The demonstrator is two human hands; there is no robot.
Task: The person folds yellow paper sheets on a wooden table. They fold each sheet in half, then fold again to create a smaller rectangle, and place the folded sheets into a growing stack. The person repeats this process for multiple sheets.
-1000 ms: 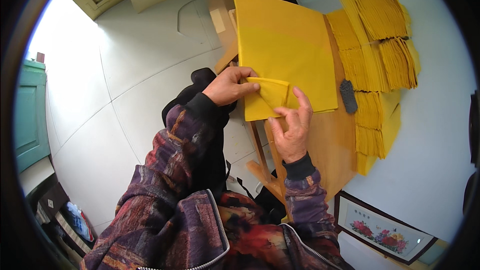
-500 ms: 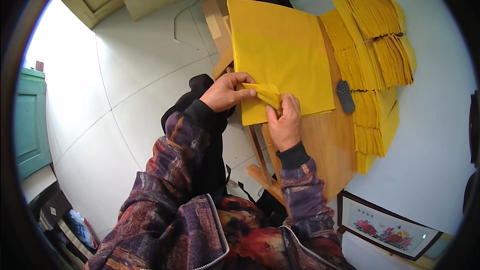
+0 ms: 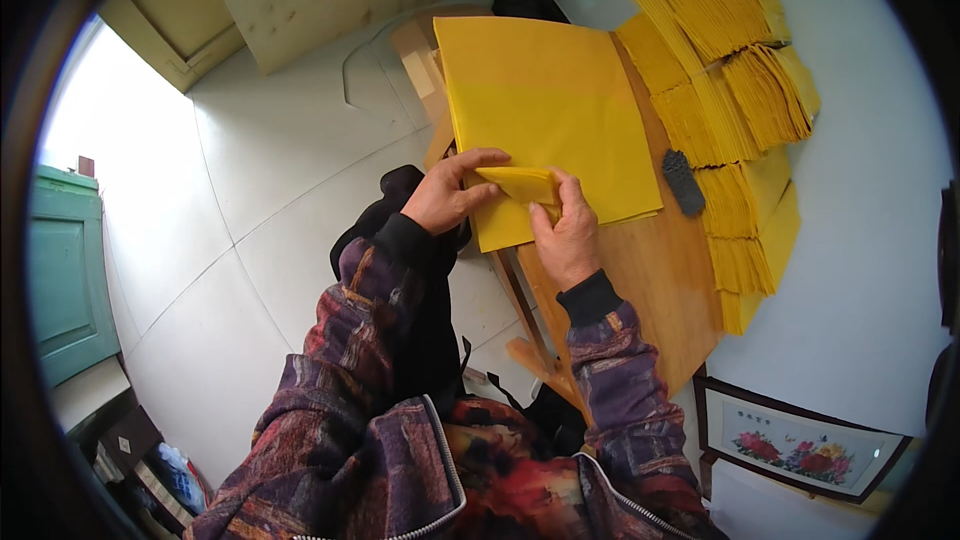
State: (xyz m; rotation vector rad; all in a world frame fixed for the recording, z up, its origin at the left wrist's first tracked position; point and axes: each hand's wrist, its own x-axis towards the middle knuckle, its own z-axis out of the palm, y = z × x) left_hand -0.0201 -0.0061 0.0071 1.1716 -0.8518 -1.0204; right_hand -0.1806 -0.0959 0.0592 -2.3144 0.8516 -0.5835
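Between my two hands is a small folded yellow sheet (image 3: 522, 182), thin like paper, with a flattened upper edge. My left hand (image 3: 452, 192) pinches its left end between thumb and fingers. At the right end, my right hand (image 3: 567, 237) grips it, thumb on the near face and fingers behind. Directly beneath lies a stack of large, flat yellow sheets (image 3: 545, 90), squared up on the wooden table. Part of the stack's near edge is hidden by my hands.
The wooden table (image 3: 655, 285) carries a dark grey knitted or rough-textured pad (image 3: 683, 183) right of the stack. Bundles of folded yellow sheets (image 3: 735, 100) stand along the wall. A framed flower picture (image 3: 800, 440) is at lower right, a cardboard box (image 3: 417, 65) beyond the table's left side.
The folded sheet between my hands now looks flatter and more spread out, its upper edge straighter. Both hands keep their pinch on it. The whole view has shifted slightly.
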